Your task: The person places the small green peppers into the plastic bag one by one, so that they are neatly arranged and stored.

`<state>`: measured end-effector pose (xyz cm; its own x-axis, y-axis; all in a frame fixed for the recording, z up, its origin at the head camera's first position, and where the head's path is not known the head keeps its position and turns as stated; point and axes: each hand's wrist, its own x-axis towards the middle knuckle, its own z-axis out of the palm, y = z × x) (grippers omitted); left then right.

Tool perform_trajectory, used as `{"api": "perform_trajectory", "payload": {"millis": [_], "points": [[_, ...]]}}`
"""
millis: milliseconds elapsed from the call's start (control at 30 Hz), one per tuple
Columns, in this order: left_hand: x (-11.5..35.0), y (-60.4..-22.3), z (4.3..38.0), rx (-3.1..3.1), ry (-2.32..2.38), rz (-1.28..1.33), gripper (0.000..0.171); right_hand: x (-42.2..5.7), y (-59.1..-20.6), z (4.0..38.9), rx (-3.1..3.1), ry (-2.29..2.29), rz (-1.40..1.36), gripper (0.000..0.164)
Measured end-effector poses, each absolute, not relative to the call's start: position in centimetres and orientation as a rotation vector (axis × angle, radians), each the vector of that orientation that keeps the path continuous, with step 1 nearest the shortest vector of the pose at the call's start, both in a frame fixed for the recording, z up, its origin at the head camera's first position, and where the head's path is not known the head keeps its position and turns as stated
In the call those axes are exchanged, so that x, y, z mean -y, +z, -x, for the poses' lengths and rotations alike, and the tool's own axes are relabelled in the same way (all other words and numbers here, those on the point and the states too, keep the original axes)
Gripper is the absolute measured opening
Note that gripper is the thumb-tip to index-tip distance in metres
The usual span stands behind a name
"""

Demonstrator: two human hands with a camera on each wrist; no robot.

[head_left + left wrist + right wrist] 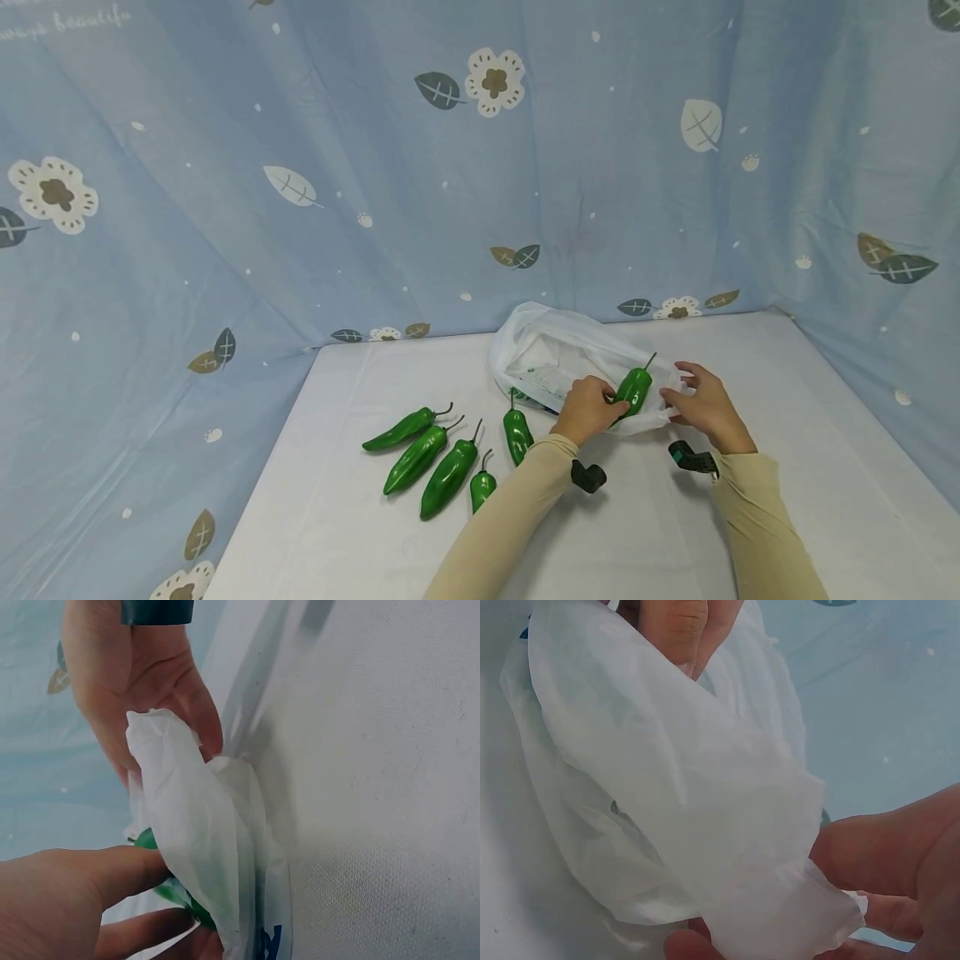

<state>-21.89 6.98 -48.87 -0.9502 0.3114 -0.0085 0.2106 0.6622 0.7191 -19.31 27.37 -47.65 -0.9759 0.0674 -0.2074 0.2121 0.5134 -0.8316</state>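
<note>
My left hand [588,410] pinches a green pepper [634,390] between thumb and fingers, at the mouth of a white plastic bag [536,325]. The pepper's thin stem points up and to the right. Opposite, my right hand [705,406] grips the bag's right edge, the film bunched between thumb and fingers. In the left wrist view, the bag's plastic [199,825] covers much of the pepper. Sheer film [697,772] fills the right wrist view and hides the pepper there.
Left of the bag, several more green peppers [450,479] lie on the white tabletop [337,533]; my left forearm partly covers some of them. A blue patterned curtain [390,192] hangs behind the table and along its sides.
</note>
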Motion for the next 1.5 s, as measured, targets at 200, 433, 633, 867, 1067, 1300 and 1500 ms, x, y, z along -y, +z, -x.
{"api": "perform_trajectory", "payload": {"millis": [200,433,633,867,1067,1300,1500], "points": [[-7.0,-48.9,22.0,-2.754,1.139,-0.425,0.026,-27.4,-47.5,19.3,-2.576,-1.456,-0.244,0.078],[-6.5,-48.3,22.0,-2.771,1.128,-0.436,0.033,-27.5,-47.3,19.3,-2.560,-1.450,-0.257,0.080],[-5.3,-46.9,21.9,-2.743,1.191,-0.508,0.033,-27.5,-47.3,19.3,-2.553,-1.466,-0.248,0.081],[-3.3,-44.6,21.3,-2.733,1.244,-0.564,0.031,-27.6,-47.4,19.3,-2.555,-1.455,-0.232,0.081],[-1.5,-43.0,20.5,-2.705,1.306,-0.582,0.029,-27.8,-47.6,19.3,-2.566,-1.452,-0.213,0.081],[0.6,-41.8,20.1,-2.708,1.379,-0.625,0.032,-27.7,-47.6,19.4,-2.564,-1.438,-0.232,0.081],[3.0,-41.0,19.6,-2.700,1.437,-0.676,0.033,-27.8,-47.5,19.3,-2.569,-1.452,-0.221,0.081]]}}
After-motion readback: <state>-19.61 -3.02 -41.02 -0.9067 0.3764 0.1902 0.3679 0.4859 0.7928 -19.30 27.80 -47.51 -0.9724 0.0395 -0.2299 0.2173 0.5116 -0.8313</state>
